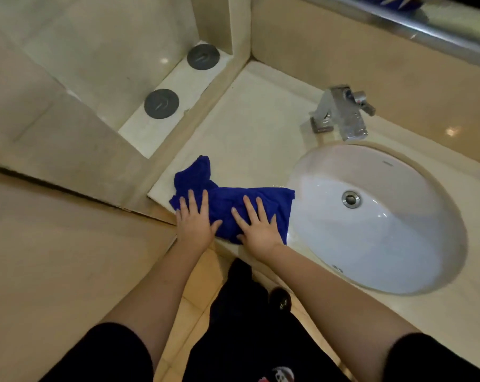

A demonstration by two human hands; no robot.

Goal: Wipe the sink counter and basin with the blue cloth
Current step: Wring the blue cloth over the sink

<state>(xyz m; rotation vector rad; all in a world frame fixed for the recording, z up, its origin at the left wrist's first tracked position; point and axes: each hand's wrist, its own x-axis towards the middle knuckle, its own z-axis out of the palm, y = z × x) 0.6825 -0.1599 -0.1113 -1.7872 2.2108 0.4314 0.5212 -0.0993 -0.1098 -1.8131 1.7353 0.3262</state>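
**Two flat palms on a soft cloth at the counter's front corner**

The blue cloth lies bunched on the counter, at the near left corner; a loose tail trails off toward eleven o'clock, and its right edge reaches the rim of the basin, which sits at three o'clock from it; the tap stands at about one o'clock.

Both hands are spread flat on the cloth, gripping nothing; the left hand presses its left end and the right hand its right half, fingers straight and pointing toward twelve o'clock.

The cloth looks light, limp and thick-piled; it will likely fold and ride up under a push rather than slide as one sheet, so flat pressure over the middle suits it better than a pinch at a corner; the tail at eleven o'clock will probably drag behind unless it is tucked under a palm.

The counter looks glossy, with what seem to be water drops near the basin rim, so the cloth should glide easily; for the curved bowl a gathered wad held in one hand would probably follow the slope better.
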